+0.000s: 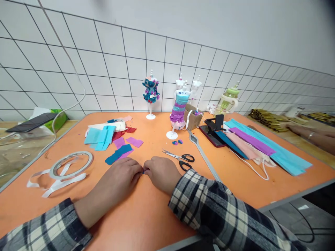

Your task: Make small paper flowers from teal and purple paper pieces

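Observation:
My left hand (124, 176) and my right hand (161, 173) meet fingertip to fingertip above the orange table (136, 216). Both are closed in a pinch on a tiny dark blue piece (143, 172), mostly hidden by the fingers. Just beyond my left hand lie a teal paper strip (118, 154) and purple pieces (134, 142). Open scissors (180, 158) with black handles rest beyond my right hand. Two small blue and purple bits (177, 142) lie near a white stand, whose dress form (180, 106) wears blue and purple paper.
A tape roll (56, 170) with loose strips lies left. Light blue papers (101, 136) sit behind. Another decorated form (151, 91) stands at the back. Rightward are a phone (213, 136), long coloured strips (272, 148) and a bottle (227, 101). Another person's hand (303, 131) is far right.

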The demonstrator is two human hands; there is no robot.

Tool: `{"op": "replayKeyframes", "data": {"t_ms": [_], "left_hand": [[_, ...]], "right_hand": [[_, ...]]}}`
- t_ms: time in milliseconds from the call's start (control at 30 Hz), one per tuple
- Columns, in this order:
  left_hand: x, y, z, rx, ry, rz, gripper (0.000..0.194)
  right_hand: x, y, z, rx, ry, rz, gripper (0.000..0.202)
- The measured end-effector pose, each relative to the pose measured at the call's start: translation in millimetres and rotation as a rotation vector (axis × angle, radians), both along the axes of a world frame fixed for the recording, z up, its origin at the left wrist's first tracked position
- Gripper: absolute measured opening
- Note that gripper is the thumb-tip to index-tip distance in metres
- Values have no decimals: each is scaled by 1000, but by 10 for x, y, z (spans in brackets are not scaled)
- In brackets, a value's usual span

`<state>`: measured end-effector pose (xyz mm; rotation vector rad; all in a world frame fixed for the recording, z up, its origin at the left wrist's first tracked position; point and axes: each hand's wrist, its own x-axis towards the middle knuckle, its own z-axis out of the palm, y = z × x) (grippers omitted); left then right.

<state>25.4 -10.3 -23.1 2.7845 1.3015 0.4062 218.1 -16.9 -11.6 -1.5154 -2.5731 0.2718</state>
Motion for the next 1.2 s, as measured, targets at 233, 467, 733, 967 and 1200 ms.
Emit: {"op": "replayKeyframes", "data": {"t_ms": [233, 467, 733, 967, 1200], "left_hand": [[14, 18, -37, -23, -76, 45, 28], [13, 19, 6, -52, -20, 52, 28], [5, 1, 28, -36, -14, 25, 27], [-119, 34, 17, -64, -108, 63, 51], [-59, 26, 72, 55, -35, 49, 16]], "right_hand": [[-14, 4, 4, -14, -13, -17, 26], [6, 5, -40, -12, 57, -42, 24], [14, 8, -63, 39, 17, -3, 25], [31, -18, -49, 93, 26, 58, 28], [20, -53, -22, 110, 6, 86, 30]]}}
